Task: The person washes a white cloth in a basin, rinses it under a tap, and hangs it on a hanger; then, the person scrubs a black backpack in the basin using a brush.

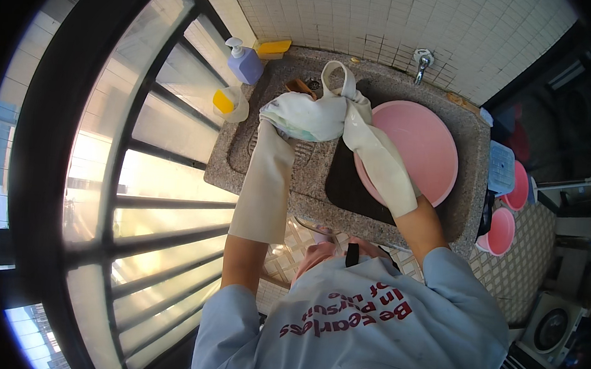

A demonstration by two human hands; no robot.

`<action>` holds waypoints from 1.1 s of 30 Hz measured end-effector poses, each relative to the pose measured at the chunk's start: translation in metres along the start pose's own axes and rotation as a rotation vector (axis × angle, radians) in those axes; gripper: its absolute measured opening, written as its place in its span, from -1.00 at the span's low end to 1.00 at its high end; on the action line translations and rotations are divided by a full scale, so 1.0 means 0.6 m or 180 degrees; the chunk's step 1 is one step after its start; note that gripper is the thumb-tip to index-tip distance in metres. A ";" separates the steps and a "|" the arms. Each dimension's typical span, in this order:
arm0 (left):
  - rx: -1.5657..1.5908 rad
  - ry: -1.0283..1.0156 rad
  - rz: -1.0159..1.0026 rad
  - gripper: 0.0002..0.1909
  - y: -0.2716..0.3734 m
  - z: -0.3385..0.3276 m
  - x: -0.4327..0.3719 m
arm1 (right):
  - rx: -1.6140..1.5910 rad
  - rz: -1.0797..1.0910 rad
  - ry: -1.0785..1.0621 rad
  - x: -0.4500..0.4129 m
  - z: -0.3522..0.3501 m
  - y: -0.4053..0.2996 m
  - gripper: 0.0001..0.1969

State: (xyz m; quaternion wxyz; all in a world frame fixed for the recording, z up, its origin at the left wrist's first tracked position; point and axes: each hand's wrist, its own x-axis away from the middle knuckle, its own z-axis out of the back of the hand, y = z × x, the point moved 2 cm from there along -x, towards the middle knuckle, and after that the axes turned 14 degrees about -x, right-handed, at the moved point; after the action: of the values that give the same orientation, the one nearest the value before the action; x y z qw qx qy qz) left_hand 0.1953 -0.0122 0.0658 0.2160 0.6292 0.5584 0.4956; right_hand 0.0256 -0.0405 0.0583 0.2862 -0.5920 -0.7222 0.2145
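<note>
Both my hands wear long cream rubber gloves and are raised over a speckled stone sink (305,185). A bunched white cloth (310,114) with a faint green patch spans between them. My right hand (357,111) grips its right end, and a loop of the fabric stands up above that hand. At the cloth's left end is my left hand (271,126), its fingers mostly covered by the folds. Below my right forearm, a pink plastic basin (416,141) sits in the deep sink bowl. Behind the cloth, a brown wooden object (298,86) lies near the drain (313,84), partly hidden.
A purple pump bottle (244,65), a clear container (236,106) with a yellow item and a yellow object (274,47) line the left rim. A chrome tap (422,65) juts from the tiled wall. Barred windows (149,148) flank the left; pink buckets (500,232) stand right.
</note>
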 end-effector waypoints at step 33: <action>-0.5451 0.0587 -0.1000 -0.64 0.124 -0.173 -0.049 | 0.5349 0.1467 -0.4144 -0.119 -0.051 0.181 -0.89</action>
State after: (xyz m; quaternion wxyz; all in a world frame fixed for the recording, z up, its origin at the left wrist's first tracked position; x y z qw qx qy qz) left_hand 0.1452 -0.0897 0.1592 0.6340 0.1239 0.0897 0.7580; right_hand 0.1350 -0.0888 -0.0011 0.1150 -0.1011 -0.2294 0.9612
